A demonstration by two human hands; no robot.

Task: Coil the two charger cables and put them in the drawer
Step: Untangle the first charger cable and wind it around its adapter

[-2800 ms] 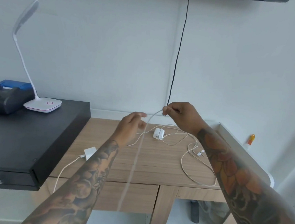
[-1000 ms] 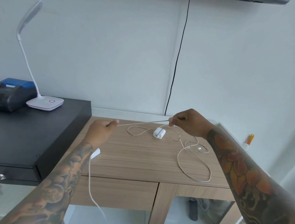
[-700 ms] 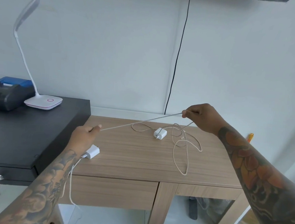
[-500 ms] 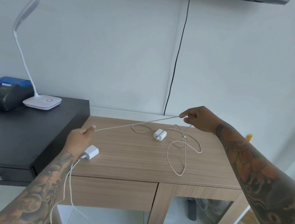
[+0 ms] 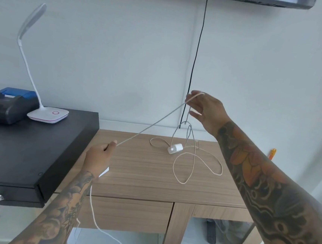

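A white charger cable [image 5: 148,126] runs taut between my two hands above the wooden table [image 5: 141,180]. My left hand [image 5: 98,155] pinches it near the table's left edge; its white plug [image 5: 104,171] peeks out under my wrist, and slack hangs down past the table front. My right hand [image 5: 206,110] is raised near the wall and holds the cable between thumb and fingers, with strands dangling below it. The second charger's plug [image 5: 175,148] lies on the table among loose cable loops [image 5: 197,164]. The wooden drawer [image 5: 128,214] under the tabletop is closed.
A black box [image 5: 27,149] with a key in its front lock stands on the left, carrying a white desk lamp [image 5: 48,115] and a small printer [image 5: 6,104]. A black wire [image 5: 194,66] runs down the wall. An orange item [image 5: 272,153] lies far right.
My right hand has risen toward the wall, lifting the cable and pulling strands up off the table. My left hand has stayed by the left edge, still pinching the cable.
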